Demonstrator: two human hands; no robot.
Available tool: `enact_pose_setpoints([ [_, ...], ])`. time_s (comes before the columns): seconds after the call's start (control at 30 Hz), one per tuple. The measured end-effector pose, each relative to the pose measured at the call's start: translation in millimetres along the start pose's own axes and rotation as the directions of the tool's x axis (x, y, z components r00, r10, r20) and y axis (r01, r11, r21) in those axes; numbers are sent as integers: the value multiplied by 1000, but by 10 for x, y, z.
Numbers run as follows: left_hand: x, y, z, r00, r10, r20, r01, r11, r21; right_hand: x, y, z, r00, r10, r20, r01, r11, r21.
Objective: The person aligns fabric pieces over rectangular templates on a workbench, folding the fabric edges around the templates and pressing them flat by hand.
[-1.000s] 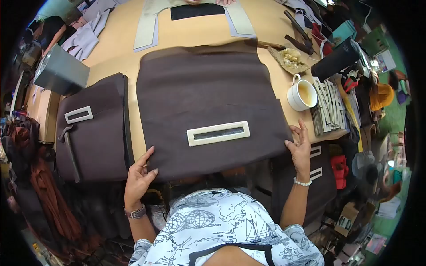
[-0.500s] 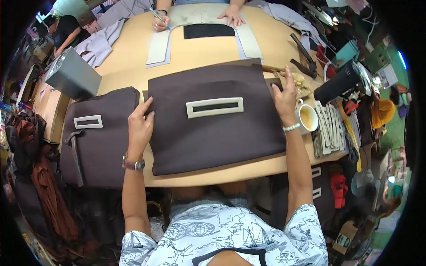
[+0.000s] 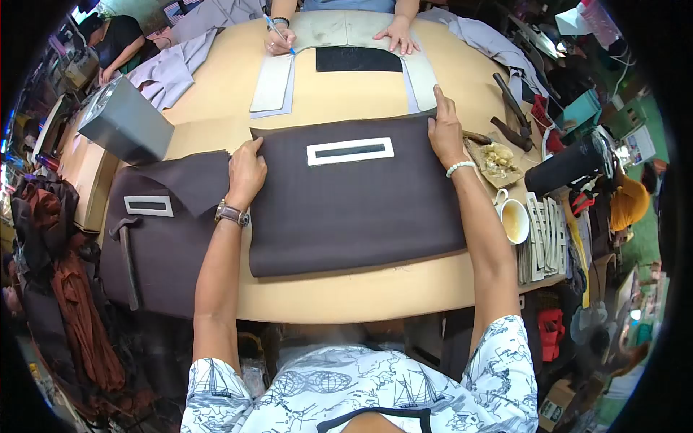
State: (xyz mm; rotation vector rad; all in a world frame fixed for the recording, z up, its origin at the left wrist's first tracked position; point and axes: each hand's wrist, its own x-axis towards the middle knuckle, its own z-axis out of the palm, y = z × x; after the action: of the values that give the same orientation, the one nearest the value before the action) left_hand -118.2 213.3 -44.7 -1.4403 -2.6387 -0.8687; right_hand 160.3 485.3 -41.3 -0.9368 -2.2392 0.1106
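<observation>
A dark brown sheet of fabric or leather (image 3: pixel 354 216) lies in front of me, its near edge folded smooth. Near its far edge sits a white rectangular frame (image 3: pixel 386 149) around a dark slot. My left hand (image 3: pixel 247 173) pinches the sheet's far left corner, which curls up slightly. At the far right corner, my right hand (image 3: pixel 445 133) grips the edge with the thumb on top; some fingers are hidden. Left of me is a second brown sheet (image 3: pixel 162 252) with a similar white frame (image 3: pixel 149 206), and a hammer (image 3: pixel 128 263) rests on it.
Across the table (image 3: pixel 346 299), another person's hands (image 3: pixel 280 41) mark a pale template (image 3: pixel 271 86) with a pen. A grey metal block (image 3: pixel 128 121) stands left. To the right are a cup (image 3: pixel 514 220), a stack of white frames (image 3: pixel 546 234), a black cylinder (image 3: pixel 567 162) and another hammer (image 3: pixel 514 108).
Both my hands have moved away from me to the far corners, and the sheet's white frame has shifted farther off. The left sheet's upper right corner now shows folded over.
</observation>
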Motion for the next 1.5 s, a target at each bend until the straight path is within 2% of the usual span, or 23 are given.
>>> enact_pose_setpoints([
  [0.03, -3, 22, -23, 999, -21, 48, 20, 1000, 14, 6, -7, 4, 1000, 18, 15, -18, 1000, -5],
  [0.07, -31, 35, -31, 1000, 18, -4, -17, 997, 73, -2, -23, 0, 999, 37, 31, -37, 999, -10],
  [0.13, -109, 123, -56, 990, 104, -98, -84, 978, 193, -65, -155, -61, 992, -27, -123, 17, 997, -76],
  [0.2, -269, 357, -263, 991, 127, -40, -115, 968, 224, -204, -417, -210, 979, -47, -200, 38, 998, -49],
  [0.27, -543, 586, -415, 976, 215, 19, -215, 955, 203, -521, -793, -426, 986, -97, -136, 98, 995, 3],
  [0.3, -728, 676, -442, 955, 292, 42, -295, 941, 164, -748, -1093, -609, 998, -55, -9, 56, 992, 111],
  [0.43, -1625, 1047, -352, 810, 450, 377, -467, 883, -51, -1880, -1811, -740, 905, -220, 363, 123, 954, 272],
  [0.47, -1812, 1085, -301, 798, 435, 417, -436, 895, -99, -2045, -1980, -852, 852, -189, 488, 15, 941, 338],
  [0.5, -1974, 1089, -253, 786, 417, 457, -399, 906, -142, -2249, -2034, -861, 843, -150, 517, -61, 928, 369],
  [0.67, -2269, 894, -364, 814, 276, 511, -348, 936, 49, -2480, -1681, -1148, 871, 42, 490, -76, 996, 50],
  [0.8, -2405, 678, -555, 843, 192, 502, -302, 942, 146, -2518, -1080, -1390, 905, 197, 377, -144, 976, -163],
  [0.87, -2456, 601, -598, 896, 114, 430, -215, 957, 195, -2549, -702, -1471, 918, 314, 244, -212, 905, -370],
  [0.97, -2441, 465, -616, 973, -13, 229, -46, 968, 248, -2443, -528, -1525, 890, 426, 162, -399, 900, -175],
  [1.0, -2377, 479, -630, 981, -89, 173, 50, 975, 216, -2398, -539, -1468, 935, 349, 64, -326, 915, -237],
  [1.03, -2310, 498, -621, 979, -167, 117, 145, 974, 176, -2335, -561, -1431, 921, 387, 29, -373, 903, -211],
  [1.07, -2248, 558, -559, 996, -72, -43, 80, 969, 235, -2257, -584, -1404, 907, 422, -6, -416, 891, -184],
  [1.17, -2020, 737, -457, 980, -194, -47, 200, 959, 203, -2084, -642, -1283, 853, 520, -37, -521, 846, -114],
  [1.2, -1995, 631, -370, 988, -71, -136, 92, 985, 149, -2057, -648, -1262, 832, 554, -36, -555, 827, -91],
  [1.27, -1957, 522, -357, 960, -279, -28, 263, 930, -257, -2021, -685, -1310, 786, 618, -1, -614, 781, 115],
  [1.33, -1977, 478, -444, 913, -388, 125, 382, 706, -597, -2027, -709, -1349, 790, 613, 2, -596, 768, 233],
  [1.37, -2058, 365, -473, 867, -449, 217, 468, 580, -667, -2088, -682, -1411, 812, 583, -21, -561, 791, 244],
  [1.43, -2191, 505, -705, 863, -372, 341, 475, 371, -798, -2221, -658, -1559, 805, 593, 0, -569, 774, 279],
  [1.5, -2405, 542, -838, 880, -237, 411, 474, 417, -776, -2349, -674, -1742, 747, 660, 82, -647, 692, 321],
])
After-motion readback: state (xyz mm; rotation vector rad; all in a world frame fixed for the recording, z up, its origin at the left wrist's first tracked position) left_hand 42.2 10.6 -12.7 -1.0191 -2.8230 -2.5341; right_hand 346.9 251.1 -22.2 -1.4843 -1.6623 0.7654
